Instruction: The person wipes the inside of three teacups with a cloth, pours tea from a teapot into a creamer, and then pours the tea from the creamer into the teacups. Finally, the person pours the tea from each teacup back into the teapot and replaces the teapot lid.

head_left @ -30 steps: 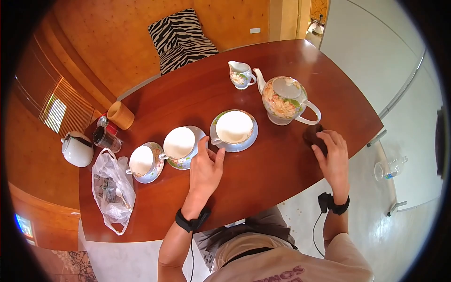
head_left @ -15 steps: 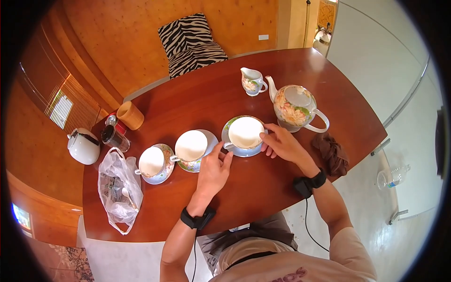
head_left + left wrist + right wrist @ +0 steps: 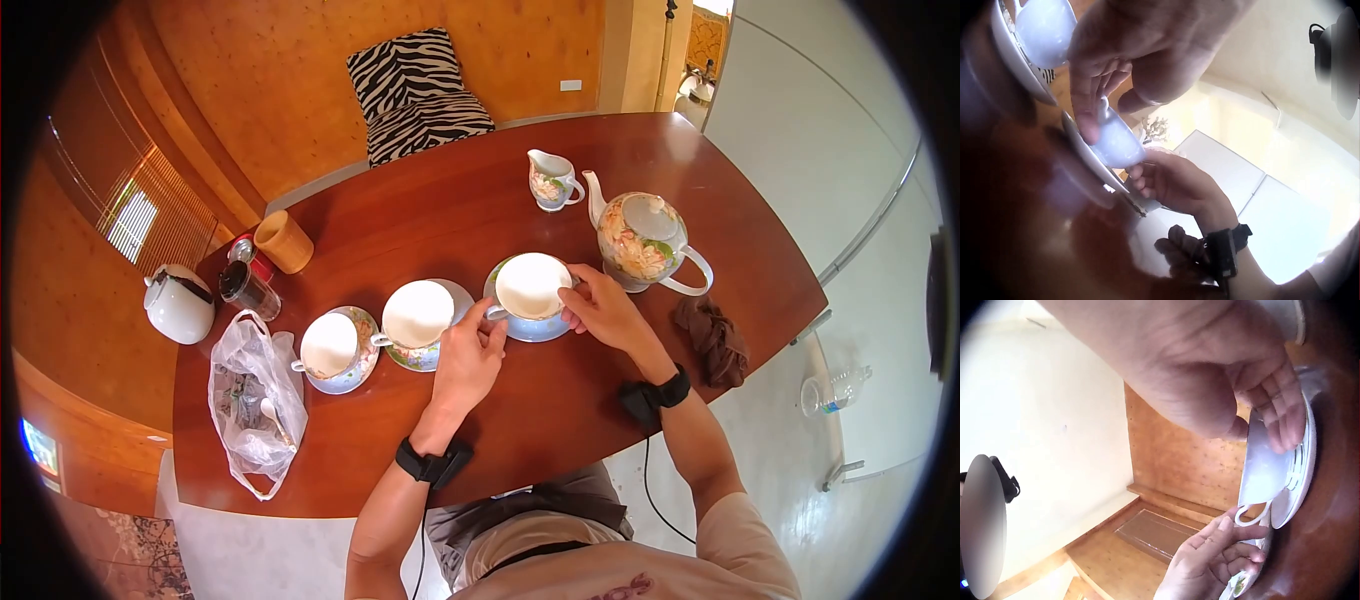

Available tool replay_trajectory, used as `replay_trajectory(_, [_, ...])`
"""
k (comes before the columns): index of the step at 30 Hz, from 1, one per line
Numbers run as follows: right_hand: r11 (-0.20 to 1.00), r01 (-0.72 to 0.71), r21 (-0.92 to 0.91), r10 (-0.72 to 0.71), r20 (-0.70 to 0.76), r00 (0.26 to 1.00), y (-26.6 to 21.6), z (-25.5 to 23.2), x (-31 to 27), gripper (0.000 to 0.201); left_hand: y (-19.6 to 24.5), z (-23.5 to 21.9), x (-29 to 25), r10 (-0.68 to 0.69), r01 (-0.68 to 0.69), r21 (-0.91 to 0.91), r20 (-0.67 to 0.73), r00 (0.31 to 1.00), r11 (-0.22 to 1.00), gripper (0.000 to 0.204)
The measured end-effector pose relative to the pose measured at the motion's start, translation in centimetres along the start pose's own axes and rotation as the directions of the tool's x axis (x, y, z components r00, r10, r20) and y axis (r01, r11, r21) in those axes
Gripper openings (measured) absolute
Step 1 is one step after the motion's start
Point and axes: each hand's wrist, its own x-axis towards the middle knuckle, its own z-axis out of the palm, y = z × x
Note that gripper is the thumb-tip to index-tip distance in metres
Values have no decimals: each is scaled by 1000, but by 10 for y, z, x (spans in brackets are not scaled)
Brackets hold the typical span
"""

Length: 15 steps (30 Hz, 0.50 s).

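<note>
Three floral teacups on saucers stand in a slanting row. The right-hand teacup sits over its saucer. With thumb at the rim and fingers against the outer wall, my right hand pinches this cup's right side, as the right wrist view shows. My left hand is at the opposite side, index fingertip by the cup's handle and thumb spread apart. The middle teacup is just left of that hand, and the left teacup lies beyond it.
A floral teapot and creamer stand behind the right cup. A crumpled brown cloth lies by the right forearm. At left are a plastic bag, a dark-lidded jar, a wooden cup and a white pot.
My right hand has left the brown cloth and come over to the right-hand teacup, taking its rim. My left hand has moved slightly right, to that cup's handle. The head view has shifted a little.
</note>
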Motion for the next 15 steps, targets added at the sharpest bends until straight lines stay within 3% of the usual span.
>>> replay_trajectory(3, [998, -21, -61, 15, -94, 995, -8, 1, -14, 46, 15, -5, -9, 39, -37, 65, -30, 999, 997, 45])
replay_trajectory(5, [984, 51, -171, -83, -189, 978, -9, -2, -28, 43, 30, -10, -21, 71, -65, 108, -53, 996, 992, 44])
replay_trajectory(7, [981, 55, -184, -94, -208, 974, -3, -5, -43, 42, 36, -16, -34, 100, -88, 154, -75, 992, 984, 43])
replay_trajectory(8, [979, 58, -196, -103, -230, 968, 0, -7, -47, 40, 36, -22, -41, 113, -107, 196, -16, 994, 975, 38])
replay_trajectory(9, [979, 57, -194, -101, -228, 968, 4, -8, -50, 40, 35, -28, -49, 120, -128, 236, 46, 992, 963, 33])
replay_trajectory(13, [996, -4, -87, -13, -187, 982, 24, -17, -54, 29, 33, -51, -71, 171, -176, 255, 41, 984, 951, 21])
replay_trajectory(15, [1000, -6, -13, 4, -148, 989, 27, -19, -53, 25, 37, -65, -77, 39, -47, 178, 46, 998, 983, 16])
